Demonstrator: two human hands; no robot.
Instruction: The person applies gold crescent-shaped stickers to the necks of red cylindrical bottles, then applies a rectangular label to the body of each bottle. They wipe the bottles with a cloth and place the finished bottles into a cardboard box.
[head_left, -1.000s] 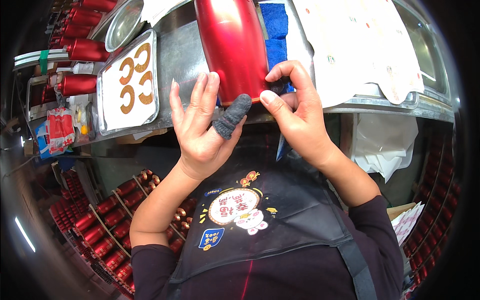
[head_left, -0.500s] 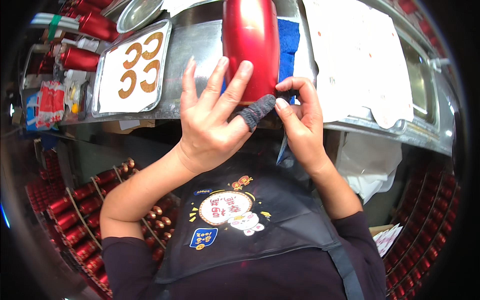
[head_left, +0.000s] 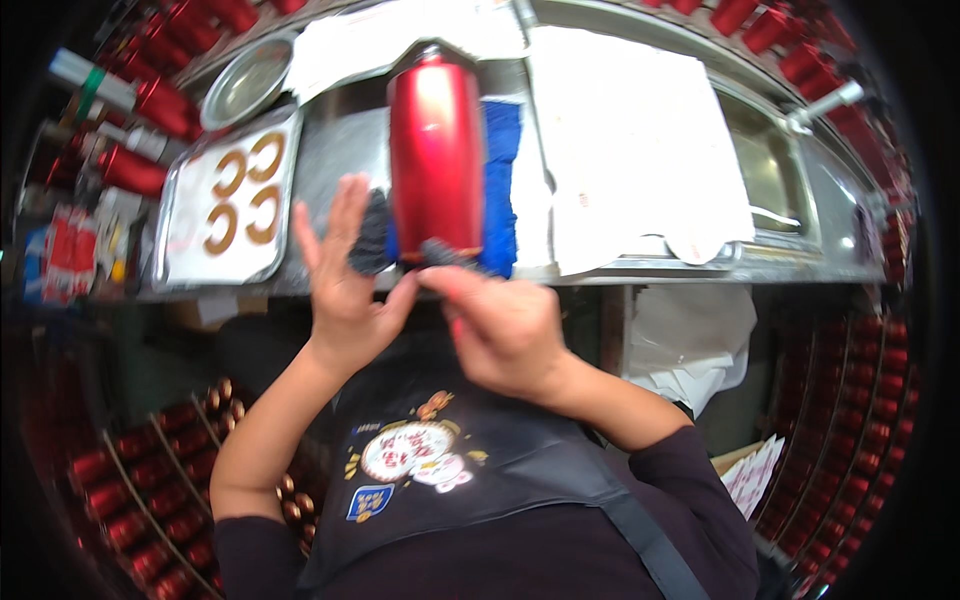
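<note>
Red metal bottle lies on its side on blue cloth, mid-counter, neck pointing away, base at near edge just in front of person.

L hand is left of btl base, palm up off counter, fingers extended & spread wide, thumb angled in to base; holds nothing visible. Dark knit finger cover on its index finger, near btl's left side.

R hand is just below/right of base, fingers curled in, thumb & index reaching to base, tips v. near L thumb. Small dark bit by those tips is blurred, can't tell what; can't tell either if R fingers grip anything.

L of btl: shallow tray w/ white sheet & 4 gold C-shaped pieces; round metal bowl just behind it. R of cloth: white sheets, then metal sink beyond.

Person wears blk apron w/ cartoon print. Racked red bottles sit low on L, more along R.
</note>
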